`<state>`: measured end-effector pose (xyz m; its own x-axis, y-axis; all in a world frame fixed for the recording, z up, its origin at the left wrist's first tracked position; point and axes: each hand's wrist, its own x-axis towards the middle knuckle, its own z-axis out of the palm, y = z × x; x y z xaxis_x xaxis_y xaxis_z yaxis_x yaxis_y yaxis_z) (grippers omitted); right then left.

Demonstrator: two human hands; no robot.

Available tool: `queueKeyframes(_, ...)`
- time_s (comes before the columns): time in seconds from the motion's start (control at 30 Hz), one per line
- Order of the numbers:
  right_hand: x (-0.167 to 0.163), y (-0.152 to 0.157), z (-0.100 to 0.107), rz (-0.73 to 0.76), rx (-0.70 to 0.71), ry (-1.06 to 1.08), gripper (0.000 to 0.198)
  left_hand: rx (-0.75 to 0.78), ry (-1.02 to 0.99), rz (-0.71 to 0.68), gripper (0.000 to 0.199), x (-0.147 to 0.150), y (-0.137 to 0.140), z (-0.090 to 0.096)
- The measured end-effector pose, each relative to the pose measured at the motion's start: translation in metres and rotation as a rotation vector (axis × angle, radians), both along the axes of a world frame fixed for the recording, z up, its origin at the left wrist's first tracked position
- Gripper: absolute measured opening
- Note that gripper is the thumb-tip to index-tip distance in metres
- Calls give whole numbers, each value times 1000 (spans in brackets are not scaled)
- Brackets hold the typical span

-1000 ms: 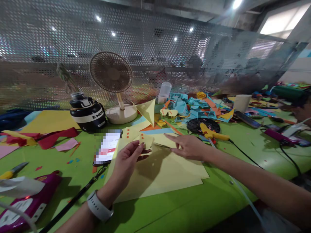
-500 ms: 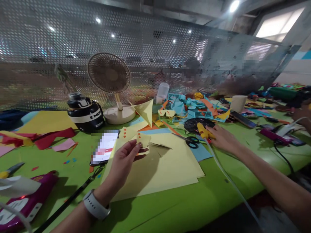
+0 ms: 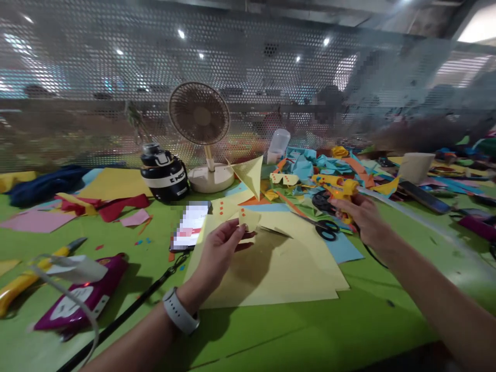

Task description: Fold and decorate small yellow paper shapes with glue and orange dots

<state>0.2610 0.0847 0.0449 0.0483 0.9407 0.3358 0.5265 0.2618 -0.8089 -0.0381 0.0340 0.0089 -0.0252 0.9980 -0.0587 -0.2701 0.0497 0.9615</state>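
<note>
Between the thumb and fingers of my left hand (image 3: 222, 245) is a small pale yellow paper piece (image 3: 250, 219) with orange dots. It is held above a large pale yellow sheet (image 3: 287, 274), and a thin folded paper strip (image 3: 276, 231) juts out just right of it. My right hand (image 3: 368, 219) is wrapped round the handle of a yellow glue gun (image 3: 339, 188), its nozzle pointing left. Beneath the glue gun is a round black object (image 3: 322, 201), partly covered. Black-handled scissors (image 3: 326, 230) rest on the sheet's right side.
A phone (image 3: 190, 226) lies left of the sheet, near a purple pouch-like device (image 3: 91, 299) and a yellow-handled cutter (image 3: 36, 274). Behind stand a black bottle (image 3: 165, 178), a fan (image 3: 211, 178) and a folded yellow paper cone (image 3: 251, 175). Blue paper scraps (image 3: 304, 163) are heaped at the back.
My right hand has lifted the glue gun off the round black object and turned it so the nozzle points left. My left hand keeps its pinch on the paper. The view has swung left.
</note>
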Motion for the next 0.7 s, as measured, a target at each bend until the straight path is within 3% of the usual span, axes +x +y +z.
queueKeyframes(0.1, -42, -10, 3, 53, -138, 221, 28, 20, -6, -8, 29, 0, 1, -2)
queueKeyframes(0.27, -83, -33, 1, 281, -254, 250, 31, 23, -54, 25, 31, 0, 2, -5)
queueKeyframes(0.43, -91, -42, -7, 397, -263, 87, 31, 10, -58, 13, 33, 1, 2, -4)
queueKeyframes(0.7, -93, -46, -16, 450, -269, 46, 35, 59, -19, -15, 24, 2, 2, -5)
